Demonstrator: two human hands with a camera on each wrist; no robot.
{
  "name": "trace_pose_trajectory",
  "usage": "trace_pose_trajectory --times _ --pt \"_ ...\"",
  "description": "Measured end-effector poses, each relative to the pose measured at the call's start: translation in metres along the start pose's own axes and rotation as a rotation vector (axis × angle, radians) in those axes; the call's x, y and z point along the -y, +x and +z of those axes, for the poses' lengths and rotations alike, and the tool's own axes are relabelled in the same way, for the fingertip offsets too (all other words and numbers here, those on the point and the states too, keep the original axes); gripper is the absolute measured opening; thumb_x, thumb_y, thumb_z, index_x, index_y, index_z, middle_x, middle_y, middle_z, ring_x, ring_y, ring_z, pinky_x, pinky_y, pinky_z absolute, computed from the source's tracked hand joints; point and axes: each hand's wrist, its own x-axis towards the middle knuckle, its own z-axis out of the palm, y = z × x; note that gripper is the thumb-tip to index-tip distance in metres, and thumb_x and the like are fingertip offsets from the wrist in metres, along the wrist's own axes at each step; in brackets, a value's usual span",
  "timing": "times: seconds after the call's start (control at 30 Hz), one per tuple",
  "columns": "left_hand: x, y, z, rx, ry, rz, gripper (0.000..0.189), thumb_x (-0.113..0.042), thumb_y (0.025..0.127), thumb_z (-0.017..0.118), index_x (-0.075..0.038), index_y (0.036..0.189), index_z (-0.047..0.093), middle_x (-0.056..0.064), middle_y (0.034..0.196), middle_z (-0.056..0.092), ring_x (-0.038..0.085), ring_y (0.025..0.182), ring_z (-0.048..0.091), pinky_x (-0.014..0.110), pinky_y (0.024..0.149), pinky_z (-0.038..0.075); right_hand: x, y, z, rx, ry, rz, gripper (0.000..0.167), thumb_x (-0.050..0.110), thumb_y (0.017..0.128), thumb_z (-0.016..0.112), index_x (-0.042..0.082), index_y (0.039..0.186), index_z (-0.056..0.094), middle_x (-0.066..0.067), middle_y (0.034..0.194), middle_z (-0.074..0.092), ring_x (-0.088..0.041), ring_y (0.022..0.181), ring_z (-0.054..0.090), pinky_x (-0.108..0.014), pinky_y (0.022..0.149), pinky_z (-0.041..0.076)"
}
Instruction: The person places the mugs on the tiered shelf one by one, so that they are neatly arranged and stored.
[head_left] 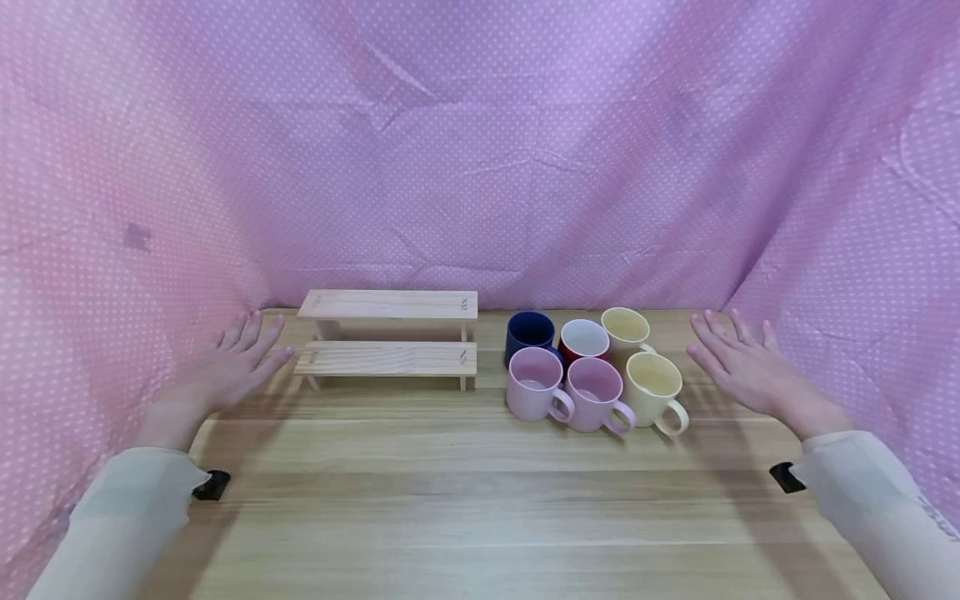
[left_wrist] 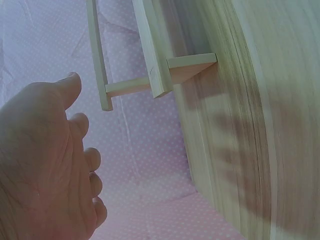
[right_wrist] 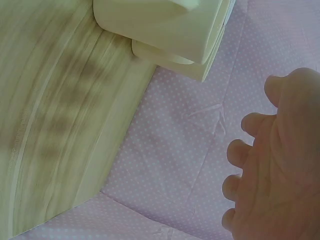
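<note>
My left hand (head_left: 231,367) hovers with fingers spread to the left of a two-tier wooden stand, holding nothing. The stand's upper shelf (head_left: 387,305) sits behind its lower shelf (head_left: 386,359). On the other side, my right hand (head_left: 757,375) is also spread and holds nothing, right of a cluster of mugs. In that cluster are a navy mug (head_left: 517,340), a red mug with white inside (head_left: 585,337), two pink mugs (head_left: 528,400) and two cream mugs (head_left: 645,404). The left wrist view shows the stand's end (left_wrist: 192,67) beyond the fingers; the right wrist view shows a cream mug (right_wrist: 155,25).
All of it stands on a wood-grain table (head_left: 420,517), the stand at back left and the mugs at back centre-right. Pink dotted cloth (head_left: 480,167) hangs behind and along both sides. Black wrist devices (head_left: 212,485) show under the white sleeves (head_left: 123,500).
</note>
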Motion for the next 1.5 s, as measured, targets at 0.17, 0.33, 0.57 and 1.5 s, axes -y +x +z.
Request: trace_pose_trajectory --times 0.17,0.33,0.57,1.5 --pt "-0.001 0.001 -0.001 -0.013 0.006 0.005 0.078 -0.059 0.108 0.02 -0.012 0.161 -0.011 0.021 0.161 -0.025 0.045 0.146 -0.022 0.068 0.118 -0.008 0.0 -0.001 0.001 -0.002 -0.019 0.0 0.068 0.049 0.111 0.021 0.006 0.162 0.008 -0.025 0.165 0.005 -0.051 0.148 -0.01 -0.076 0.11 -0.017" --pt "0.0 0.0 0.0 -0.014 0.002 -0.003 0.078 -0.059 0.108 0.02 -0.012 0.161 -0.009 0.023 0.16 -0.024 0.047 0.145 -0.022 0.069 0.117 -0.009 0.003 0.0 0.002 0.004 -0.024 -0.003 0.068 0.049 0.111 0.02 0.006 0.162 0.007 -0.024 0.165 0.005 -0.051 0.148 -0.009 -0.071 0.11 -0.022" --pt "0.007 -0.009 0.0 -0.015 -0.005 -0.015 0.076 -0.057 0.109 0.019 -0.01 0.161 -0.011 0.027 0.158 -0.025 0.05 0.143 -0.025 0.069 0.115 -0.014 0.011 0.007 0.005 0.016 -0.012 -0.019 0.069 0.05 0.111 0.02 0.006 0.162 0.008 -0.023 0.165 0.006 -0.051 0.148 -0.009 -0.07 0.111 -0.023" --pt "-0.001 -0.012 0.0 -0.146 -0.272 -0.011 0.086 -0.061 0.104 0.04 -0.026 0.159 -0.016 0.011 0.164 -0.021 0.04 0.148 -0.021 0.079 0.111 -0.006 -0.004 -0.021 -0.002 -0.197 0.39 -0.103 0.069 0.027 0.11 0.04 0.016 0.163 -0.003 -0.019 0.165 -0.01 -0.043 0.148 -0.016 -0.06 0.116 -0.022"
